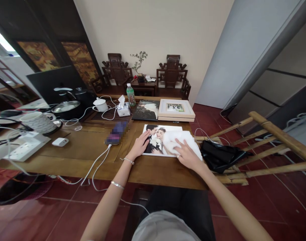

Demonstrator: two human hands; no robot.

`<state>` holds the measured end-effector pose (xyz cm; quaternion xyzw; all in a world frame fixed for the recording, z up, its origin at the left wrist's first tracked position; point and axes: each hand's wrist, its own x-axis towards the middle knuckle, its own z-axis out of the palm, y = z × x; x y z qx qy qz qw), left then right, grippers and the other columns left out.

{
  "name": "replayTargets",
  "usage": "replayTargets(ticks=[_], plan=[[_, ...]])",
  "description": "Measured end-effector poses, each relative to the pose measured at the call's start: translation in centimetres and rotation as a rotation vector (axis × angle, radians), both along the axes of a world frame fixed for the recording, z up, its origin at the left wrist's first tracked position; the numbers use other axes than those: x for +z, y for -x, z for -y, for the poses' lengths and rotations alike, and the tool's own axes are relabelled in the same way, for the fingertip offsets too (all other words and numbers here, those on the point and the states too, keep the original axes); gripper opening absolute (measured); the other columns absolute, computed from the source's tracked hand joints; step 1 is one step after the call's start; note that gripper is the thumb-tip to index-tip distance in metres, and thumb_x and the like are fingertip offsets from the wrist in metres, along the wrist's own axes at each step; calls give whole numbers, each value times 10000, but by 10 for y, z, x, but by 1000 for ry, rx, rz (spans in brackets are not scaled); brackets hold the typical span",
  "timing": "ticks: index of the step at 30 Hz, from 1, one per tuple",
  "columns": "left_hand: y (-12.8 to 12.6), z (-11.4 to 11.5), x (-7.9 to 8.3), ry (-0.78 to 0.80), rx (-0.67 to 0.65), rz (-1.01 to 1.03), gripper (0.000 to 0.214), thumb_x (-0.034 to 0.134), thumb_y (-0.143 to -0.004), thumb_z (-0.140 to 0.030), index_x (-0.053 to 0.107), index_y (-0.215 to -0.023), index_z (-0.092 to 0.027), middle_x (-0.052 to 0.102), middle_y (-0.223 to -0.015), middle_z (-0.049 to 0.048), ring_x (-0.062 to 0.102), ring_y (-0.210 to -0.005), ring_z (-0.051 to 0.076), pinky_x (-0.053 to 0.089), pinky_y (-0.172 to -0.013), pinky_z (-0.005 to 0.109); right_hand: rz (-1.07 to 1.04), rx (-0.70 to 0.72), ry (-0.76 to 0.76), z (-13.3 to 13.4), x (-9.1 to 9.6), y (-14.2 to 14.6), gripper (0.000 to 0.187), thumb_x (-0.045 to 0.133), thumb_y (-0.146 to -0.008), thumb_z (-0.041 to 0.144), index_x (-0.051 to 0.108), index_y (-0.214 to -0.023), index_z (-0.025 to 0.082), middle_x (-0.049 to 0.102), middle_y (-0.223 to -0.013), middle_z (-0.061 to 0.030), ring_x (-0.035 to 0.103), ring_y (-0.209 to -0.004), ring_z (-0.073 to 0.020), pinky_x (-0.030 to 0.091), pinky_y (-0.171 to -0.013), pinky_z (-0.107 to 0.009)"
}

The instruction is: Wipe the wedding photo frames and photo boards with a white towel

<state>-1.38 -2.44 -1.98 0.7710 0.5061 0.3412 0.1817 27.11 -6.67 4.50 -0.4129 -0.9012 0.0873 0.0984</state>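
Observation:
A large photo print (160, 131) of a couple lies flat on the wooden table (92, 147) in front of me. My left hand (140, 144) rests on the print's left edge, fingers flat and apart. A white cloth (186, 140) covers the print's right part, and my right hand (186, 154) presses on it with spread fingers. Bracelets circle my left wrist and forearm.
Behind the print lie a dark photo album (146, 110) and a framed picture box (176, 109). A phone (117, 133) on a white cable, a tissue box (123, 107), a green bottle (130, 95), pots and a power strip (27, 144) sit leftward. A black bag (222, 154) lies on a bamboo chair (268, 147).

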Motion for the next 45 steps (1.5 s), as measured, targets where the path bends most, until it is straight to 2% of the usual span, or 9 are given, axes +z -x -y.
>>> replayTargets(ticks=[7, 12, 16, 19, 22, 27, 32, 39, 45], plan=[[-2, 6, 7, 73, 7, 133, 502, 307, -965, -427, 368, -1430, -246, 312, -1516, 36, 254, -1408, 224, 175, -1156, 469, 117, -118, -57, -42, 1, 68, 453, 457, -813, 102, 584, -1238, 192, 345, -1493, -111, 163, -1395, -385, 153, -1024, -710], [-1, 11, 15, -51, 26, 380, 584, 231, -968, -504, 311, -1458, -196, 287, -1528, 46, 236, -1413, 199, 166, -1171, 376, 157, 121, -90, -19, -5, 110, 424, 475, -799, 96, 635, -1172, 219, 330, -1506, -64, 149, -1396, -402, 134, -1049, -700], [-1, 11, 13, -78, 31, 314, 592, 173, -966, -526, 316, -1455, -225, 241, -1546, 24, 177, -1429, 201, 143, -1175, 396, 121, 306, -74, 10, -2, 103, 434, 426, -786, 61, 665, -1111, 218, 400, -1469, -43, 187, -1397, -365, 147, -1074, -663], [-4, 11, 9, -25, 26, 203, 554, 219, -973, -492, 346, -1440, -222, 254, -1541, 40, 191, -1426, 208, 156, -1168, 418, 91, 336, -14, 21, 7, 81, 451, 428, -757, 53, 658, -1112, 210, 506, -1386, -63, 295, -1365, -327, 195, -1082, -611], [-7, 10, 5, 15, 19, 103, 522, 308, -970, -449, 342, -1440, -227, 311, -1517, 62, 238, -1412, 222, 195, -1152, 450, 97, 198, 36, 12, 15, 56, 457, 445, -739, 62, 644, -1132, 183, 572, -1298, -128, 383, -1322, -293, 251, -1075, -545], [-7, 6, 1, 0, 30, 5, 449, 350, -966, -377, 442, -1380, -228, 365, -1489, 71, 293, -1392, 234, 246, -1129, 473, 56, -22, 10, -37, 17, 36, 441, 413, -773, 65, 624, -1151, 146, 600, -1234, -156, 356, -1336, -277, 251, -1058, -508], [-5, 4, 0, -33, 22, -24, 455, 418, -940, -348, 439, -1380, -229, 388, -1475, 82, 308, -1385, 242, 270, -1116, 486, -82, -125, 23, -79, 15, 71, 421, 412, -792, 106, 629, -1142, 196, 612, -1232, -104, 528, -1144, -271, 301, -1012, -464], [-2, 2, -4, -25, 45, -67, 450, 445, -929, -346, 472, -1351, -192, 441, -1435, 115, 338, -1366, 268, 295, -1097, 498, -205, 13, 117, -106, 17, 137, 435, 424, -779, 123, 637, -1140, 240, 658, -1187, -23, 577, -1071, -227, 392, -919, -306], [-2, 3, -3, -22, 37, -52, 456, 435, -934, -353, 460, -1364, -203, 418, -1454, 104, 327, -1374, 258, 286, -1105, 492, -178, -12, 86, -101, 16, 121, 407, 417, -761, 99, 673, -1063, 196, 678, -1138, -72, 596, -1021, -235, 382, -910, -302]])
